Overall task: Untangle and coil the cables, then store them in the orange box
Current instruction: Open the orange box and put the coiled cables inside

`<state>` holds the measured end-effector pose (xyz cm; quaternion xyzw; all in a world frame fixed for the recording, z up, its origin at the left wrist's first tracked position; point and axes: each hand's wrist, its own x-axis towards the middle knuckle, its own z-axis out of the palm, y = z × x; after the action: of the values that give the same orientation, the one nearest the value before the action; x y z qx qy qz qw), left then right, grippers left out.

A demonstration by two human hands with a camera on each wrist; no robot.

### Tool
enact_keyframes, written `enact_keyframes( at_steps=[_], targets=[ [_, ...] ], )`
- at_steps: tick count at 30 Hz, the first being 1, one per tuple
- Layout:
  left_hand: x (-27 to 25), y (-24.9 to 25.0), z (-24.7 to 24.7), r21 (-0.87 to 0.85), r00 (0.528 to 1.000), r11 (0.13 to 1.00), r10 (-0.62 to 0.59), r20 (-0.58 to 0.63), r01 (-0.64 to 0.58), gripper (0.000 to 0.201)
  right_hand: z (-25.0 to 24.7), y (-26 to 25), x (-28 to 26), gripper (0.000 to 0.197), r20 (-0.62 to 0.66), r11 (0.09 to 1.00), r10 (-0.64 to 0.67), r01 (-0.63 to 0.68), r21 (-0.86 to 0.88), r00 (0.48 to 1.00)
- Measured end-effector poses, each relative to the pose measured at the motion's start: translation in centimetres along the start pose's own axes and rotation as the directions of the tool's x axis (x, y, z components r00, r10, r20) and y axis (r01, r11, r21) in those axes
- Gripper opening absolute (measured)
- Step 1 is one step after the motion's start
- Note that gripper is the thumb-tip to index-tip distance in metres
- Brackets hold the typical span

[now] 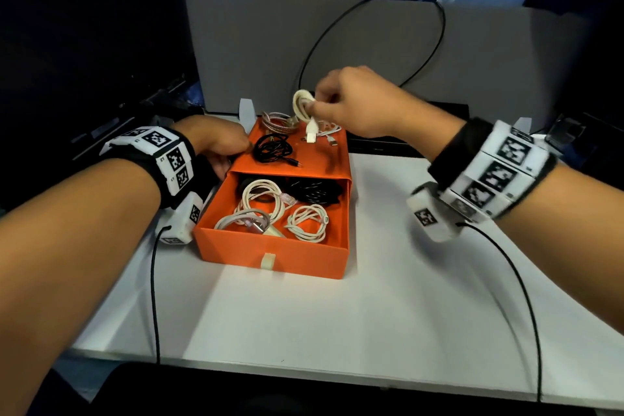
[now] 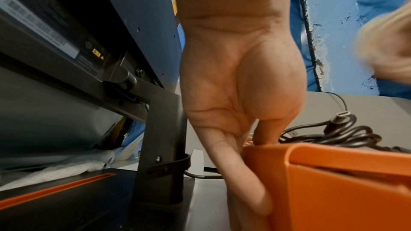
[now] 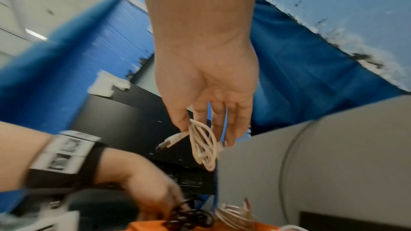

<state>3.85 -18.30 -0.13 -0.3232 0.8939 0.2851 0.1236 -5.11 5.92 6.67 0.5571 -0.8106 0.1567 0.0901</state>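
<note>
Fingertips of my right hand [image 1: 351, 101] pinched the small coiled white USB cable [image 1: 303, 105] above the orange cardboard drawer box [image 1: 270, 252]; left hand [image 1: 216, 142] gripped its sleeve. I judged lowering the coil flat best.

We count one orange box [image 1: 270, 252], its drawer pulled open. Inside the drawer lie five coiled cables: three white, one grey and one black. On the box's top sit three more: one black, one braided copper-coloured, one white. One further white coil [image 1: 302, 105] hangs above the box's top. Two hands are in view, two wrist bands.
</note>
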Motion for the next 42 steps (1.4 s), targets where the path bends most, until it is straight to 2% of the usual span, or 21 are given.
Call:
enact_keyframes(
  at_steps=[3,6,9,11,17,19,20,22,24,27,29,31,34,35,36,39,40,42],
  targets=[
    [0.0,0.0,0.0,0.007,1.0,1.0,0.002,0.005,-0.002,0.033,0.7,-3.1,-3.9,0.044,0.187,0.975,-0.12,0.151,-0.165,0.975],
    [0.0,0.0,0.1,0.008,1.0,1.0,-0.009,0.008,0.009,0.033,3.2,-4.9,-6.0,0.028,0.346,0.857,-0.158,0.303,-0.417,0.925],
    [0.0,0.1,0.2,0.012,1.0,1.0,-0.018,0.015,0.017,0.035,5.4,-5.4,-6.5,0.024,0.467,0.76,-0.196,0.435,-0.484,0.862],
    [-0.1,0.1,0.1,0.015,1.0,1.0,-0.016,0.01,0.016,0.036,6.3,-5.7,-6.3,0.022,0.511,0.738,-0.204,0.474,-0.48,0.835],
    [-0.1,0.0,0.1,0.013,1.0,1.0,-0.008,0.01,0.008,0.037,7.1,-6.0,-5.5,0.013,0.427,0.817,-0.19,0.384,-0.431,0.884],
    [0.0,0.0,0.1,0.01,1.0,1.0,-0.008,0.011,0.008,0.038,6.6,-5.7,-5.3,0.023,0.454,0.855,-0.126,0.329,-0.401,0.882],
    [0.1,0.0,0.1,0.01,1.0,1.0,-0.007,0.009,0.007,0.038,6.0,-5.5,-5.2,0.025,0.506,0.888,-0.07,0.284,-0.361,0.86],
    [0.1,-0.2,0.0,0.009,1.0,1.0,-0.002,0.005,0.002,0.038,5.0,-5.4,-5.0,0.018,0.638,0.945,0.028,0.188,-0.268,0.769],
    [0.1,-0.2,0.0,0.008,1.0,1.0,0.0,0.004,0.0,0.038,4.8,-5.3,-5.1,0.015,0.705,0.951,0.024,0.202,-0.236,0.709],
    [0.0,0.0,0.0,0.012,1.0,1.0,-0.004,-0.003,0.004,0.038,5.7,-5.2,-5.9,0.009,0.684,0.917,-0.041,0.3,-0.265,0.728],
    [-0.1,0.0,0.1,0.018,1.0,1.0,-0.002,-0.002,0.002,0.038,6.1,-5.2,-6.2,0.01,0.677,0.912,-0.047,0.308,-0.271,0.734],
    [-0.2,0.1,0.1,0.016,1.0,1.0,-0.002,-0.002,0.002,0.038,6.2,-5.0,-6.0,0.013,0.705,0.923,-0.019,0.283,-0.26,0.709],
    [-0.3,0.2,0.1,0.009,1.0,1.0,-0.001,-0.001,0.001,0.036,4.8,-4.4,-4.9,0.021,0.766,0.958,-0.021,0.231,-0.168,0.642],
    [-0.3,0.2,0.1,0.008,1.0,1.0,0.001,0.0,-0.001,0.036,3.8,-4.1,-4.3,0.022,0.761,0.974,-0.036,0.195,-0.12,0.647],
    [-0.3,0.2,0.1,0.008,1.0,1.0,0.003,0.0,-0.003,0.036,2.6,-3.6,-3.5,0.023,0.735,0.987,-0.046,0.145,-0.071,0.677],
    [0.1,0.0,0.0,0.003,1.0,1.0,0.006,-0.003,-0.006,0.036,-0.3,-1.7,-0.1,0.023,0.542,0.996,-0.043,-0.006,0.088,0.839],
    [0.2,-0.1,0.0,0.0,1.0,1.0,0.006,-0.002,-0.006,0.036,-0.4,-0.8,1.4,0.023,0.465,0.996,-0.004,-0.036,0.076,0.885],
    [0.4,-0.2,0.1,0.006,1.0,1.0,0.009,-0.004,-0.009,0.036,0.6,1.2,4.1,0.024,0.326,0.989,0.11,-0.07,-0.133,0.939]
  ],
)
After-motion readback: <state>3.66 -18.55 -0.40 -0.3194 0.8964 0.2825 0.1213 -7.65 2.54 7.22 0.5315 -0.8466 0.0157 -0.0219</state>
